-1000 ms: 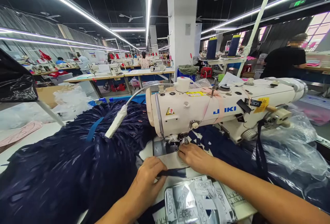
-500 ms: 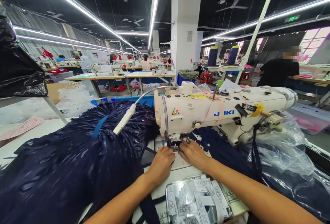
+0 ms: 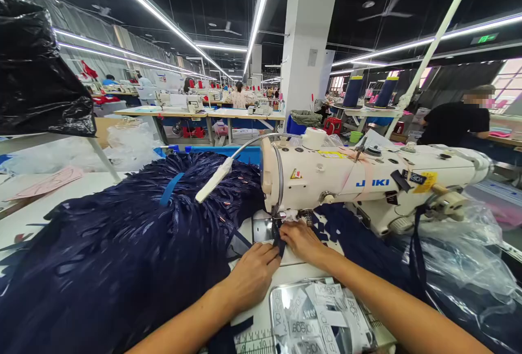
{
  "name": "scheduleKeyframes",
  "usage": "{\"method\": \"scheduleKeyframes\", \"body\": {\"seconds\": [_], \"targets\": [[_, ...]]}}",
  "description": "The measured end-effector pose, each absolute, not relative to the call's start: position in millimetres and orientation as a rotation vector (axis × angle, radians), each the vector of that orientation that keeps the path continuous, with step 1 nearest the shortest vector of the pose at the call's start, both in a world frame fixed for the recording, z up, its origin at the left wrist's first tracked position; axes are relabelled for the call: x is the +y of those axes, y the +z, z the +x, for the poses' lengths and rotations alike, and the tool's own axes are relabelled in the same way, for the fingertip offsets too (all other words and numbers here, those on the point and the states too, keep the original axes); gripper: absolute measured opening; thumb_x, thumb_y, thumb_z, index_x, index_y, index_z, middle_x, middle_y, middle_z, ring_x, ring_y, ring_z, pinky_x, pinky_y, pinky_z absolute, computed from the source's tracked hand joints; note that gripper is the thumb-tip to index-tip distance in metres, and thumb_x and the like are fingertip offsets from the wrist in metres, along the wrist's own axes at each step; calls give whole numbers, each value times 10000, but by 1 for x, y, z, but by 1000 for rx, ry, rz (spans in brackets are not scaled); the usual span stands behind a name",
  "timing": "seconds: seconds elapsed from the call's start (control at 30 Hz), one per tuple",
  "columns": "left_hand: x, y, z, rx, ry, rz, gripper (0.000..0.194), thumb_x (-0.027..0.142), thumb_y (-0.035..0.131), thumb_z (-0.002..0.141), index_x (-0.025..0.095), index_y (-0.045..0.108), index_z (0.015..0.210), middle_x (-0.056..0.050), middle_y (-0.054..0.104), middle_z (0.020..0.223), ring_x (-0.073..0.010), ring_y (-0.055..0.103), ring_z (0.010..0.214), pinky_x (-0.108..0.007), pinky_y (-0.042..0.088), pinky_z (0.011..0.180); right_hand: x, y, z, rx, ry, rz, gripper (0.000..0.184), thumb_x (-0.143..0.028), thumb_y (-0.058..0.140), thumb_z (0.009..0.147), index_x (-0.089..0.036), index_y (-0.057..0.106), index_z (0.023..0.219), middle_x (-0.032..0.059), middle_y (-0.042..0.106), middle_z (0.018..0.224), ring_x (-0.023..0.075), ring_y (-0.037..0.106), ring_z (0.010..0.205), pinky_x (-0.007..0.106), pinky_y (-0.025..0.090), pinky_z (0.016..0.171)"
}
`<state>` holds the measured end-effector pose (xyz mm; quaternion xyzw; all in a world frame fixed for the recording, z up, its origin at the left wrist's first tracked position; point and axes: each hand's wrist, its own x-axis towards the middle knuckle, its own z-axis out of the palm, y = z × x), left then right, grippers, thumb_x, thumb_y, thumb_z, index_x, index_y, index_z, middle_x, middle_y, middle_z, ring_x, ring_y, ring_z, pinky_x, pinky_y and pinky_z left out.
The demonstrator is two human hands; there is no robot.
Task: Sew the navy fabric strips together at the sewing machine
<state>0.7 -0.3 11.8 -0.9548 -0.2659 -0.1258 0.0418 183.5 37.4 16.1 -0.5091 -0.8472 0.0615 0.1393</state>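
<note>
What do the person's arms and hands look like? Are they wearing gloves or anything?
No gloves! The left hand and right hand are bare, with no rings to be seen. The left forearm and right forearm are bare too: no sleeves, watch or bracelet shows.

Blue lettering on a white sewing machine (image 3: pixel 318 182) spells JUKI, its second letter incomplete. A black tag (image 3: pixel 415 178) on the body carries "valege" in pale type, beside a yellow label (image 3: pixel 427 181) with print too small to read. Nearer the needle end sits a warning-triangle sticker (image 3: pixel 296 173). "Valege" repeats across white labels (image 3: pixel 305 328) heaped in a metal tin (image 3: pixel 294 286). A ruler strip (image 3: pixel 256 343) shows blurred numerals; a green pictogram sign (image 3: pixel 485 38) glows at upper right.
</note>
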Motion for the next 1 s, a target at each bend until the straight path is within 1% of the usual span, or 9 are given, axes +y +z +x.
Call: {"method": "scheduleKeyframes", "body": {"seconds": [0.07, 0.13, 0.27, 0.43, 0.53, 0.63, 0.73, 0.8, 1.0], "targets": [[0, 13, 3, -818, -358, -2910, 346, 29, 432, 739, 91, 549, 1058, -140, 542, 1201, -245, 502, 1062, -387, 402, 901, 42, 17, 183, -2401, 370, -1435, 134, -74, 504, 791, -169, 581, 738, 13, 618, 763, 149, 555, 720, 238, 371, 652], [1, 13, 5, -826, -321, -2903, 309, 24, 428, 743, 97, 558, 1013, -144, 523, 1224, -246, 502, 1059, -386, 409, 887, 46, 17, 185, -2376, 463, -1428, 138, -73, 511, 774, -173, 578, 709, -3, 610, 716, 139, 551, 688, 225, 372, 626], [5, 15, 8, -867, -241, -2901, 258, 9, 418, 739, 104, 562, 932, -141, 533, 1207, -250, 511, 1021, -386, 423, 855, 50, 16, 187, -2366, 509, -1449, 140, -75, 503, 760, -176, 579, 700, -22, 593, 670, 125, 541, 630, 210, 371, 581], [7, 19, 10, -920, -240, -2950, 266, 19, 446, 726, 119, 544, 951, -124, 526, 1215, -246, 498, 1016, -394, 430, 851, 51, 12, 189, -2361, 505, -1435, 127, -83, 498, 768, -174, 578, 728, -22, 586, 667, 123, 528, 615, 212, 371, 570], [7, 18, 9, -940, -253, -2955, 287, 9, 448, 712, 121, 541, 960, -121, 534, 1204, -248, 500, 1014, -403, 436, 846, 48, 9, 191, -2425, 385, -1333, 134, -74, 493, 772, -174, 574, 733, -14, 581, 675, 127, 525, 622, 219, 385, 578], [7, 14, 8, -937, -324, -2957, 310, -13, 447, 687, 111, 551, 951, -119, 561, 1163, -244, 502, 1032, -383, 434, 866, 39, 6, 195, -2524, 130, -1138, 156, -68, 471, 805, -166, 590, 778, 28, 602, 779, 146, 540, 711, 247, 424, 657], [8, 8, 8, -933, -428, -2945, 290, -24, 447, 677, 108, 571, 904, -107, 612, 1062, -227, 527, 1011, -354, 427, 890, 28, 3, 198, -2631, -192, -950, 194, -76, 427, 854, -134, 609, 880, 92, 617, 906, 188, 543, 794, 314, 447, 720], [8, 6, 9, -934, -476, -2919, 263, -15, 450, 692, 113, 581, 880, -99, 630, 1012, -217, 548, 983, -359, 415, 908, 25, 1, 200, -2677, -332, -888, 224, -63, 408, 864, -105, 604, 963, 125, 616, 971, 205, 548, 824, 342, 459, 738], [12, 2, 24, -1015, -439, -2799, 235, 29, 473, 728, 99, 589, 920, -130, 627, 1011, -238, 565, 965, -391, 414, 902, 36, 0, 211, -2699, -402, -878, 297, -45, 413, 859, -98, 575, 1102, 143, 611, 1100, 218, 561, 995, 339, 490, 786]]}}
